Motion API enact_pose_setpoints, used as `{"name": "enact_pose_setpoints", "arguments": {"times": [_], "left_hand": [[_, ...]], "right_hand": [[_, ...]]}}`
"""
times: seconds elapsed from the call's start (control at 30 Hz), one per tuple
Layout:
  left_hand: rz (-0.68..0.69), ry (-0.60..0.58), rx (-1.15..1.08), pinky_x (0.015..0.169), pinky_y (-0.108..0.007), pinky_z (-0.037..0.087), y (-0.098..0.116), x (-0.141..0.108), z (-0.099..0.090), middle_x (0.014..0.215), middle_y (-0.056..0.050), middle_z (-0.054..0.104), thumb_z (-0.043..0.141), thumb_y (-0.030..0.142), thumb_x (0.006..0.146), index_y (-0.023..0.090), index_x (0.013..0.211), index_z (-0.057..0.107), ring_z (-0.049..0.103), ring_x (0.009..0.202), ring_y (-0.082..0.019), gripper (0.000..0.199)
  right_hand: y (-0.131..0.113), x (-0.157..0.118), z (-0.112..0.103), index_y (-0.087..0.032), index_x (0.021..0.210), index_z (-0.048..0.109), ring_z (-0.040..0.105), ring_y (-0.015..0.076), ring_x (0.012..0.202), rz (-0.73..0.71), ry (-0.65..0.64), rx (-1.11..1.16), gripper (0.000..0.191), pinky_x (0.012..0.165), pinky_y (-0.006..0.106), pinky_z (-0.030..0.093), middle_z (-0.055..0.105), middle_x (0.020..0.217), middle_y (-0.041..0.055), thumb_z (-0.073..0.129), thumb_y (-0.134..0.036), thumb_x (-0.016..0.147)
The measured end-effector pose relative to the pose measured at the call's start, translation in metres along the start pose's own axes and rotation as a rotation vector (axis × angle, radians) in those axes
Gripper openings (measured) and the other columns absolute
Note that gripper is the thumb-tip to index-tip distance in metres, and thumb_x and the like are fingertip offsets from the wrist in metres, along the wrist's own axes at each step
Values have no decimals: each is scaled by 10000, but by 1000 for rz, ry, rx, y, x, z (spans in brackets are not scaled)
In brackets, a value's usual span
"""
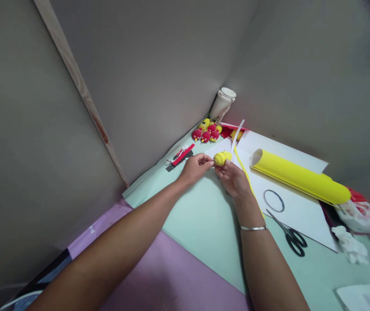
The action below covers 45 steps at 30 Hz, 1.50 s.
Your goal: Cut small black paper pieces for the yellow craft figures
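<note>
My right hand (233, 176) holds a small yellow piece of coiled, ridged strip (221, 158), rounded like a little figure's body, between thumb and fingers from below and the right. At its left side is my left hand (198, 166), thumb and fingertips pinched together against the piece's edge. Anything between those fingertips is too small to make out. A long thin yellow strip (243, 166) runs down behind my right hand, and a white strip (236, 134) stands up beyond it. Both hands are above the pale green table cover (200, 216).
Several red and yellow coiled figures (205, 136) sit near a white lidded cup (224, 101) in the corner. Red and black strips (183, 155) lie left. On the right are a yellow foam roll (301, 179), a ring (273, 201), black-handled scissors (295, 241) and crumpled tissue (349, 245).
</note>
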<state>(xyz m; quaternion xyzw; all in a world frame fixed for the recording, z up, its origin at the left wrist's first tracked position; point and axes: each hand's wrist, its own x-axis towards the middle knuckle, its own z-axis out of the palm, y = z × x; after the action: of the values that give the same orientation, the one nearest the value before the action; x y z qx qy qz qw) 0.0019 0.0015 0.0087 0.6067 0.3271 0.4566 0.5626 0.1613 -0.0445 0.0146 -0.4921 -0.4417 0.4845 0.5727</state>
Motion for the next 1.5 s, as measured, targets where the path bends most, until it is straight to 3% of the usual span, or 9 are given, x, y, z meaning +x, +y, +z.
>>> {"name": "enact_pose_setpoints", "arguments": {"times": [0.77, 1.0, 1.2, 1.5], "left_hand": [[-22, 22, 19, 678, -249, 461, 3, 0, 0, 779, -23, 655, 649, 286, 764, 143, 831, 642, 587, 703, -123, 158], [15, 48, 21, 722, -270, 473, 1, -1, 0, 845, -36, 647, 683, 317, 750, 143, 930, 617, 595, 760, -135, 259], [138, 97, 247, 720, -269, 466, 1, -3, 2, 1062, -55, 630, 757, 289, 686, 197, 1128, 568, 580, 831, -143, 490], [183, 135, 370, 712, -278, 471, 4, -5, 4, 1099, -52, 649, 716, 250, 726, 205, 1061, 590, 605, 829, -149, 361]], "right_hand": [[1, 2, 1, -235, 931, 673, 656, 244, 996, 38, -9, 145, 203, 860, 366, 546, 719, 1028, 45, 680, -373, 783], [-2, 1, 3, -234, 931, 693, 665, 167, 906, 63, -13, 260, 179, 807, 252, 540, 723, 964, 5, 681, -337, 784], [-4, -1, 8, -213, 915, 698, 667, 157, 841, 89, -25, 339, 164, 772, 246, 543, 728, 893, 9, 680, -311, 785], [-1, -1, 15, -175, 819, 679, 636, 115, 709, 130, -29, 391, 106, 728, 214, 547, 686, 783, -6, 726, -254, 764]]}}
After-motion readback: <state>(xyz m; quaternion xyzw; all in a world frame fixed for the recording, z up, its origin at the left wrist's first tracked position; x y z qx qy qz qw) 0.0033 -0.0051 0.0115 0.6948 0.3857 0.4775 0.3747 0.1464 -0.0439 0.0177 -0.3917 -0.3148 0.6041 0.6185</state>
